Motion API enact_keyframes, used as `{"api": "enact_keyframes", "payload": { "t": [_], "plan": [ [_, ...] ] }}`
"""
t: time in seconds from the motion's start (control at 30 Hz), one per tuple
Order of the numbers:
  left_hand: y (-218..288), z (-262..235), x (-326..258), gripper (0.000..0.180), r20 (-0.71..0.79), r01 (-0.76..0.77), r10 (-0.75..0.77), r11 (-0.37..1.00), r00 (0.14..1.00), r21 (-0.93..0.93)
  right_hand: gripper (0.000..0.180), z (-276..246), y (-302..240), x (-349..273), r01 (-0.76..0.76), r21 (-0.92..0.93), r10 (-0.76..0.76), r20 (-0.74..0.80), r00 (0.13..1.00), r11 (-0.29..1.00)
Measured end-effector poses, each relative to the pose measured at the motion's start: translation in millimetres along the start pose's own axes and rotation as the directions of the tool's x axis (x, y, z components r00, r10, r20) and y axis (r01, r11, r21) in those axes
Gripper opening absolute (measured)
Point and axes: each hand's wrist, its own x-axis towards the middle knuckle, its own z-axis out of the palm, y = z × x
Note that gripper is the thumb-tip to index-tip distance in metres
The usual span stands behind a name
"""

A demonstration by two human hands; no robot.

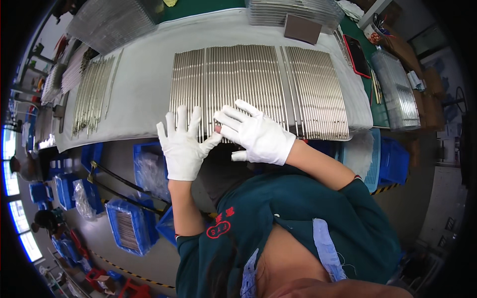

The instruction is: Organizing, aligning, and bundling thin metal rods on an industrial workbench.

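Note:
Thin silvery metal rods (243, 74) lie side by side in a wide row on a white cloth (144, 74). Narrow gaps set off a left group (188, 74) and a right group (315, 89). My left hand (183, 149), in a white glove, spreads its fingers over the near ends of the left group. Beside it, my right hand (258, 134), also gloved, stretches its fingers leftward across the near ends of the middle rods. One fingertip of the right hand shows bare. Neither hand grips a rod; whether they touch the rods I cannot tell.
More rods (92, 99) lie loosely at the left. Clear plastic trays are stacked at the back left (114, 25) and back right (298, 12), near a brown block (302, 30). A red-edged phone (357, 55) lies at the right. Blue crates (129, 226) stand on the floor.

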Motion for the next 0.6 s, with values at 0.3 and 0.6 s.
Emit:
{"api": "enact_keyframes", "payload": {
  "t": [0.3, 0.6],
  "plan": [
    [-29, 5, -18, 0.087, 0.048, 0.148, -0.154, 0.983, 0.987, 0.106, 0.088, -39, 52, -69, -0.191, -0.146, 0.189, -0.029, 0.982, 0.971],
    [3, 11, -1, 0.084, -0.097, -0.098, 0.101, 0.995, 0.99, 0.036, 0.071, -46, 82, -139, -0.514, -0.254, 0.516, -0.064, 0.854, 0.819]
  ]
}}
